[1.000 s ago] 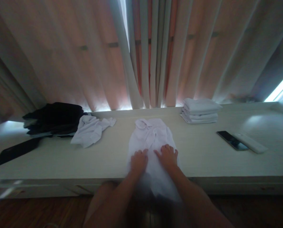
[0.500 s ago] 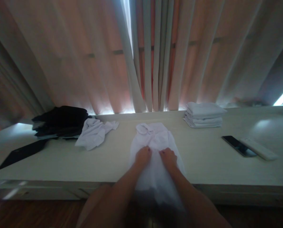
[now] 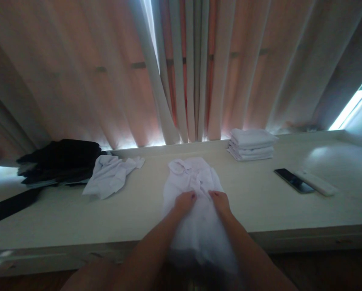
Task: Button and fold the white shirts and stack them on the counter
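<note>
1. A slide of the white shirt [image 3: 200, 218] toward the near edge could be caused by an uneven or hard pull, since its lower part is already carried past that edge of the table [image 3: 144, 198].
2. Skewed or bunched cloth could be brought about if one side were drawn further than the other; wrinkles can be seen just beyond and between the two grips.
3. The collar [image 3: 178, 166] might be dragged out of line, as it appears to be held down by nothing but its own weight.
4. The shirt is spread directly under both grips: its collar and upper part are laid beyond them, its front runs between them, and its lower part is brought back between the forearms, blurred at the end.
5. The left grip [image 3: 185, 201] is curled nearly closed, with cloth apparently pinched; the fingertips are hidden.
6. The right grip [image 3: 219, 201] is likewise curled in, with the shirt's other side seemingly pinched.
7. Left of the left grip, a crumpled white garment [image 3: 108, 176] is set well apart; beyond and right of the right grip, a folded white stack [image 3: 252, 145] is placed.
</note>
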### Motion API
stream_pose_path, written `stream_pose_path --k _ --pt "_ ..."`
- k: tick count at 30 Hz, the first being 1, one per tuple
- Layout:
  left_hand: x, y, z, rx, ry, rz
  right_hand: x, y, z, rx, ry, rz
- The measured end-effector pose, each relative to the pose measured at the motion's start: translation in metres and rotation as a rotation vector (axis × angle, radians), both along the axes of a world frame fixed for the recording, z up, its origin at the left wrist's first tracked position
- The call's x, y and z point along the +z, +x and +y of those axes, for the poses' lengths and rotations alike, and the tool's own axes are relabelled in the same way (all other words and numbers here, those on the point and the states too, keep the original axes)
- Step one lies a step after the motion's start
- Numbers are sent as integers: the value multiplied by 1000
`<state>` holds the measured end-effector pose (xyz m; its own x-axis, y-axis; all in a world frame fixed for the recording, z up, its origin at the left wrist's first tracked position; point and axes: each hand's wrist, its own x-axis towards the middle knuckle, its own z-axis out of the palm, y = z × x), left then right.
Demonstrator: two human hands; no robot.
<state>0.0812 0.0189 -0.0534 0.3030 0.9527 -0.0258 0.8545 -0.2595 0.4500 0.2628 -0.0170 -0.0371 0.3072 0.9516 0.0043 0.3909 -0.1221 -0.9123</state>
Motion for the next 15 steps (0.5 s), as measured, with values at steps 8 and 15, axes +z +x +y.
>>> stream_pose_path --k 8,15 --pt "36 -24 3 106 100 -275 29 -2 -16 5 95 321" --pt "92 -45 -12 286 60 -679 66 -38 -9 177 144 389"
